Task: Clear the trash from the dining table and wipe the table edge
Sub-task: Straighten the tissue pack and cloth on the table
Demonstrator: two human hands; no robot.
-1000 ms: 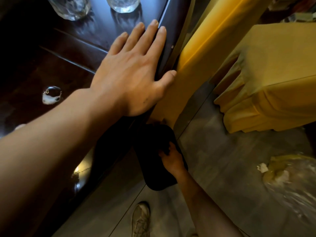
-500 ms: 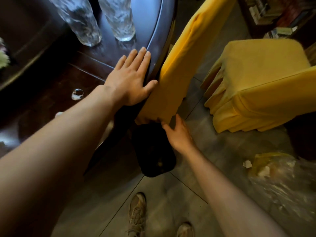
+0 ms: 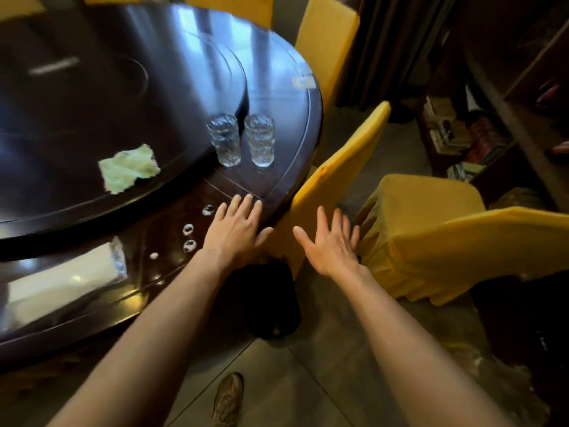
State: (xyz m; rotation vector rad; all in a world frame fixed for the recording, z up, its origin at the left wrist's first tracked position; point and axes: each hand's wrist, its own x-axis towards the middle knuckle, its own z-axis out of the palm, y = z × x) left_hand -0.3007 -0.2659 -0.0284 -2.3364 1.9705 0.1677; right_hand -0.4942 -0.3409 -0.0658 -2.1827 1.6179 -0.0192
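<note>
My left hand lies flat with fingers spread on the rim of the dark round dining table. My right hand hangs open in the air beside the table, in front of a yellow-covered chair back, holding nothing. A black bin stands on the floor under the table edge, between my arms. A crumpled pale green cloth lies on the raised turntable. Several small white scraps sit on the table left of my left hand.
Two empty ribbed glasses stand beyond my left hand. A white tissue pack lies at the near left rim. Yellow-covered chairs crowd the right side. A clear plastic bag lies on the floor at lower right. My shoe is below.
My right hand has let go of the black bin and risen, open, beside the chair back. The view has pulled back and up, showing more of the table. My left hand stays on the rim.
</note>
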